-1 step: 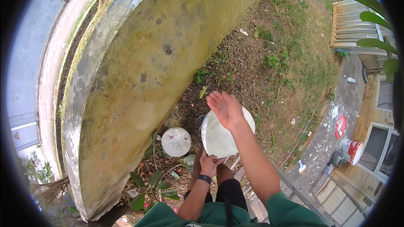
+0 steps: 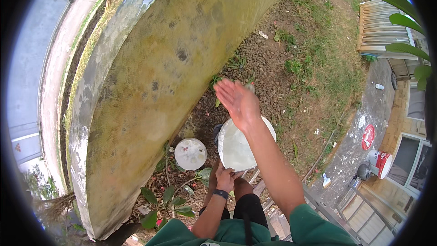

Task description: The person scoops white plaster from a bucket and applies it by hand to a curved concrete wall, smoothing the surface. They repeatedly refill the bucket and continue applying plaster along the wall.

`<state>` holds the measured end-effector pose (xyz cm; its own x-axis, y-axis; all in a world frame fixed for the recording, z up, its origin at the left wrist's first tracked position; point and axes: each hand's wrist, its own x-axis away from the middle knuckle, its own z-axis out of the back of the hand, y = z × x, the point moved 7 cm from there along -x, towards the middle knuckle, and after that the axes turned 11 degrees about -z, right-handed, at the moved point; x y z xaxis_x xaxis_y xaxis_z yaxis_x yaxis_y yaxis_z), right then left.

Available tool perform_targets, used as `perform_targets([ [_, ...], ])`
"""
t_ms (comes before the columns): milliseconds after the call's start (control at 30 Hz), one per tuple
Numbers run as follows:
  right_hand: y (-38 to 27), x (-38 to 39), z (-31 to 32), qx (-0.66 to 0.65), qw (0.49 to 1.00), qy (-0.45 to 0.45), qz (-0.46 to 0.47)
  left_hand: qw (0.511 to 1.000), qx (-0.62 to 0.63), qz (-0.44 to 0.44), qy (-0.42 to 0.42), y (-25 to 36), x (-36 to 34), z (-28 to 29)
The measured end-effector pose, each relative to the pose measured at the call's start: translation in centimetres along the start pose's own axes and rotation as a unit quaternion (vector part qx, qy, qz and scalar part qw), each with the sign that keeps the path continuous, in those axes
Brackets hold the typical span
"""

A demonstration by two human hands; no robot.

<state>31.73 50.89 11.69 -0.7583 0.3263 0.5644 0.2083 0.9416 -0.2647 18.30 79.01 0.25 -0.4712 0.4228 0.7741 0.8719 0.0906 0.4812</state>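
My left hand [image 2: 225, 179], a dark band on its wrist, grips the near rim of a round white bucket [image 2: 236, 148] with a pale, whitish inside. Whether that is liquid or the bare bottom I cannot tell. Beyond the bucket's far edge, my right hand [image 2: 240, 105] is raised with its fingers stretched out and nothing in it, slightly blurred. Its forearm passes over the bucket's right side. On the ground to the left stands a smaller round white container [image 2: 190, 154] with smudges and small reddish bits on top.
A tall, stained yellowish wall [image 2: 150, 73] curves along the left. Leafy plants [image 2: 168, 196] grow at its foot. Metal ladder rails [image 2: 318, 205] run at lower right. A red-and-white bucket [image 2: 381, 164], a red lid [image 2: 368, 137] and a brush [image 2: 326, 181] are on the paving.
My right hand has moved farther out and slightly left, toward the wall. The left hand and the bucket have stayed in place.
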Motion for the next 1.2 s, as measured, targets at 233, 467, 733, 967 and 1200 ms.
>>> perform_targets([
  [233, -20.7, -14.9, -22.0, 0.239, 0.895, 0.221, 0.304, 1.0, 0.003, -0.02, -0.02, 5.4, -0.8, 0.1],
  [467, -12.6, -11.4, 3.1, 0.346, 0.87, 0.295, 0.19, 0.999, 0.009, -0.032, 0.002, 10.7, -4.8, -0.5],
  [733, 3.9, -8.7, 13.8, 0.632, 0.653, 0.406, 0.101, 0.997, 0.008, -0.074, 0.022, 12.6, -7.8, -4.4],
  [967, 1.8, -9.8, 5.6, -0.024, 0.963, 0.259, -0.069, 0.996, 0.013, -0.068, 0.052, 11.1, -9.0, -5.1],
  [1200, -17.2, -13.2, -24.2, 0.33, 0.802, 0.214, 0.45, 0.995, 0.045, -0.082, 0.04, 9.2, -8.2, -6.6],
])
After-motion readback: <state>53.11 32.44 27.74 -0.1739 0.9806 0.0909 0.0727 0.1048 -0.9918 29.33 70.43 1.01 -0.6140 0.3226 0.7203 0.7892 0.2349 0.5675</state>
